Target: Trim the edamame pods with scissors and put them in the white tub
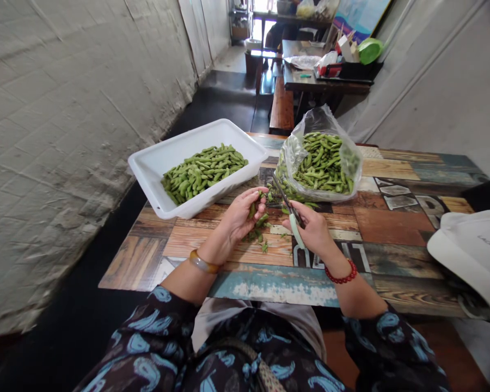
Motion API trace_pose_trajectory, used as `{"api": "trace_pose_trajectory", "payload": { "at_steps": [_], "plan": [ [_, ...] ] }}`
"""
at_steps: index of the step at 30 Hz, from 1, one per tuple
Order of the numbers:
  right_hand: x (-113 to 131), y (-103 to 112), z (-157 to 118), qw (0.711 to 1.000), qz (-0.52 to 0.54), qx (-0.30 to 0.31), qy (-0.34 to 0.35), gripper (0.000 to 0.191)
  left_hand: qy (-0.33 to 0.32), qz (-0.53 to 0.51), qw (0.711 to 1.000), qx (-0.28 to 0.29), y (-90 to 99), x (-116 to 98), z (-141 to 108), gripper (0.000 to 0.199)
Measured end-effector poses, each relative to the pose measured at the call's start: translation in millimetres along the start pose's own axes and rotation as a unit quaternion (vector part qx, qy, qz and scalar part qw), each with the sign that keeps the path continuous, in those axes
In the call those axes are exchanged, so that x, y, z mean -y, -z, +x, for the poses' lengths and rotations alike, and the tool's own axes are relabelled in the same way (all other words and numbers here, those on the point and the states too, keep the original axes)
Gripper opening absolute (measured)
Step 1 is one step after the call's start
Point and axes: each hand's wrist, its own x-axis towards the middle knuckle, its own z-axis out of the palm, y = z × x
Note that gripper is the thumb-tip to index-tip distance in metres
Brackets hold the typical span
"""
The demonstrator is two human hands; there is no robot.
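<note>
Green edamame pods (252, 210) are gripped in my left hand (244, 211), with the fingers closed round them. My right hand (310, 226) holds a pair of scissors (294, 224) with pale green handles; the dark blades point up and away, beside the pods. Small green trimmings (264, 246) lie on the table under my hands. Ahead on the left, a white plastic tub (147, 179) contains a heap of edamame pods (202, 171). A clear plastic bag (356, 177) full of more pods (322, 163) stands open ahead on the right.
The table (392, 222) has a patchwork wood pattern. A white cap (469, 245) lies at its right end. A white wall (73, 109) runs along the left. Beyond are a wooden bench (282, 103) and another table (298, 81) with a green bowl-like item (370, 50) and other goods.
</note>
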Motion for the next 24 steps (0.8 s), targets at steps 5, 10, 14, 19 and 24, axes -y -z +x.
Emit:
{"api": "trace_pose_trajectory", "payload": {
  "at_steps": [5,10,14,19,24],
  "plan": [
    [11.9,-8.0,-2.7,1.000,0.003,-0.014,0.014,0.052,-0.019,-0.050,0.998,-0.041,-4.4,9.4,1.0,0.006],
    [25.8,-20.5,-6.7,0.999,0.010,0.006,0.053,0.053,-0.004,-0.072,0.997,-0.018,-16.2,25.0,-2.8,0.006],
    [27.6,-28.0,-7.6,0.995,-0.025,0.014,0.095,0.049,0.036,-0.039,0.999,-0.013,-24.9,34.3,-8.0,0.011],
    [24.9,-30.5,-9.9,0.992,-0.051,0.015,0.116,0.043,0.044,-0.043,0.998,0.004,-27.4,39.2,-7.7,0.015],
    [30.2,-18.1,-8.3,0.995,0.055,-0.087,0.003,0.039,0.005,-0.109,0.994,-0.029,-15.5,30.4,-0.3,0.004]
  ]
}}
